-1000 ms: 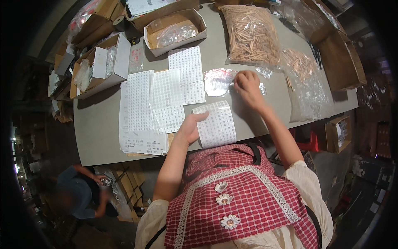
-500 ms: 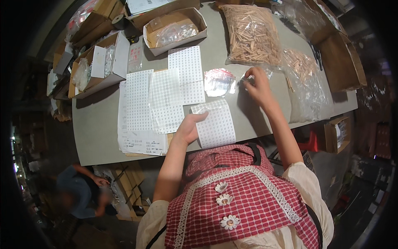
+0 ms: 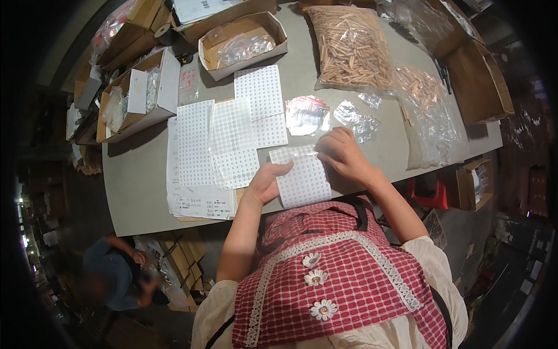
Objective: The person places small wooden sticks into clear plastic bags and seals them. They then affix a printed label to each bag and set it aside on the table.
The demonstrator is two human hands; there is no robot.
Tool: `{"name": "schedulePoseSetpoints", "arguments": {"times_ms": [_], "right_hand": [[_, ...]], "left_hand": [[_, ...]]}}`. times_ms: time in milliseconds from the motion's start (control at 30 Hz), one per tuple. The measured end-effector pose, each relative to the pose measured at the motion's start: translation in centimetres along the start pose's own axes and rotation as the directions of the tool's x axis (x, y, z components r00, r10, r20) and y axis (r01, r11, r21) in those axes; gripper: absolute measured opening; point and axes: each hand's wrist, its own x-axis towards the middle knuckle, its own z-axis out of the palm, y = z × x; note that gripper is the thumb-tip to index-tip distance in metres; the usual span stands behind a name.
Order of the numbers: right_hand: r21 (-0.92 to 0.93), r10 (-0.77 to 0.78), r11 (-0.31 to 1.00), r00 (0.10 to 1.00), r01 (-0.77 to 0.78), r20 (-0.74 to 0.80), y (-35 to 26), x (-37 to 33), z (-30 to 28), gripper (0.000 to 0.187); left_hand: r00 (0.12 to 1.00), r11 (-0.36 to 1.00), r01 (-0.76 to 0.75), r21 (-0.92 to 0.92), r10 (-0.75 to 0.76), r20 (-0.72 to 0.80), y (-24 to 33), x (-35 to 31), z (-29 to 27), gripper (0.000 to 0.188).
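Observation:
My left hand point(image 3: 269, 181) is closed on a white sheet of small round printed stickers point(image 3: 303, 185), thumb on top. The sheet bows over the table's front edge, and the sticker spots along its top look bare. At its upper right edge my right hand point(image 3: 347, 156) has its fingers pinched together; whatever is between them is too small to see. Just beyond lie a stack of small clear zip bags point(image 3: 307, 115) with red closures and a looser spread of clear bags point(image 3: 363, 125). More sticker sheets point(image 3: 232, 139) lie left of my left hand.
A big bag of wooden dowels point(image 3: 352, 49) stands at the back, with an opened dowel bag point(image 3: 427, 122) to its right. Cardboard boxes point(image 3: 243, 46) line the far and left sides. A red stool point(image 3: 427, 192) and another person point(image 3: 116, 270) are below the table.
My right hand has come from the loose clear bags toward me, to the sticker sheet's upper right edge. My left hand keeps its grip on the sheet.

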Motion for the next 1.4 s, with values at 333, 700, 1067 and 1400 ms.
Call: {"name": "schedulePoseSetpoints", "arguments": {"times_ms": [333, 700, 1067, 1400], "right_hand": [[0.036, -0.015, 0.999, 0.999, 0.016, -0.039, -0.4, -0.1, 0.2, 0.015], [0.026, -0.032, 0.999, 0.994, 0.035, -0.106, -0.6, -0.2, 0.3, 0.016], [-0.029, -0.120, 0.993, 0.988, 0.117, -0.102, -0.6, -0.3, 0.2, 0.014], [-0.077, 0.081, 0.990, 0.935, -0.114, -0.346, 5.3, 3.0, 1.8, 0.011]], "left_hand": [[0.998, 0.998, 0.018, -0.066, -0.014, 0.064, -0.4, 0.3, -1.0, 0.044], [0.998, 0.994, 0.043, -0.105, -0.037, 0.059, -0.3, 0.5, -1.5, 0.046], [0.995, 0.989, 0.064, -0.137, -0.053, 0.082, -0.1, 0.5, -1.5, 0.047], [1.000, 0.983, 0.007, -0.183, -0.008, -0.007, 0.0, 0.8, -0.9, 0.045]]}}
